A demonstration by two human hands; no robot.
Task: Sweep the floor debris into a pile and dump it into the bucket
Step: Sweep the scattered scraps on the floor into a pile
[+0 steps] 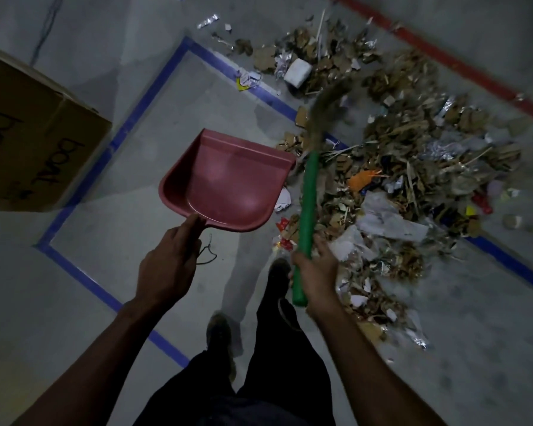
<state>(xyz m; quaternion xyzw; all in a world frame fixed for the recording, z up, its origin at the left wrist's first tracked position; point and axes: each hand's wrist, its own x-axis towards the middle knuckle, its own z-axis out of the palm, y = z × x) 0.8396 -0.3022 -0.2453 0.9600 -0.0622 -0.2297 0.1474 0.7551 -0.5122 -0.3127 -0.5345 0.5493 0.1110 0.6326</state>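
Green-handled broom (306,207) in right hand (316,272), debris (397,167) beyond.

**Handwriting on the cardboard box**

The only writing that can be read stands on the brown cardboard box (34,139) at the left edge of the view. On its side face, in black marker, the word "boat" is written by hand, turned sideways. A second handwritten word runs beside it nearer the picture's edge; it looks like "boat" too, but it is cut off and cannot be read for certain. A small yellow-and-white wrapper (247,81) carries print too small to read.
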